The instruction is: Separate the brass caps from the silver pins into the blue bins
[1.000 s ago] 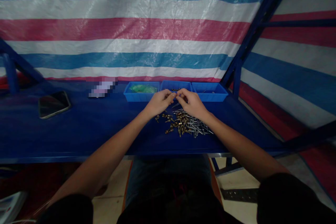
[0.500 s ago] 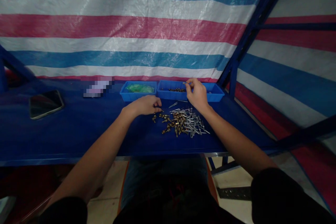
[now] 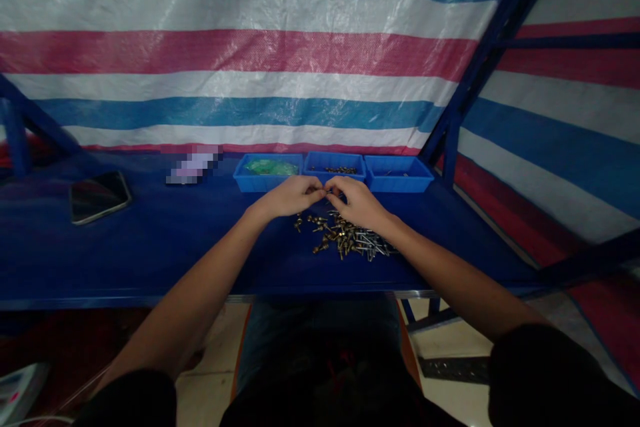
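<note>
While the left hand [image 3: 295,196] and the right hand [image 3: 360,203] are being held tip to tip above the blue table [image 3: 175,247], the thumb and forefinger of each are being curled toward one another; whether anything small is being clamped there cannot be told, the spot being too tiny and dim. On the near side, a loose heap is being formed by brass-coloured fittings [image 3: 345,241] on the left and slim silver pins [image 3: 373,244] on the right, partly covered by the right hand. Farther off, a row is being formed by a left tray [image 3: 265,184], a middle tray [image 3: 340,159] and a right tray [image 3: 400,183], all blue. A green plastic bag [image 3: 273,166] is being held in the first, small brass-coloured parts [image 3: 343,170] in the second. At left, a smartphone [image 3: 100,197] is being supported by the table. The far side is being closed off by a striped tarpaulin [image 3: 250,53].
</note>
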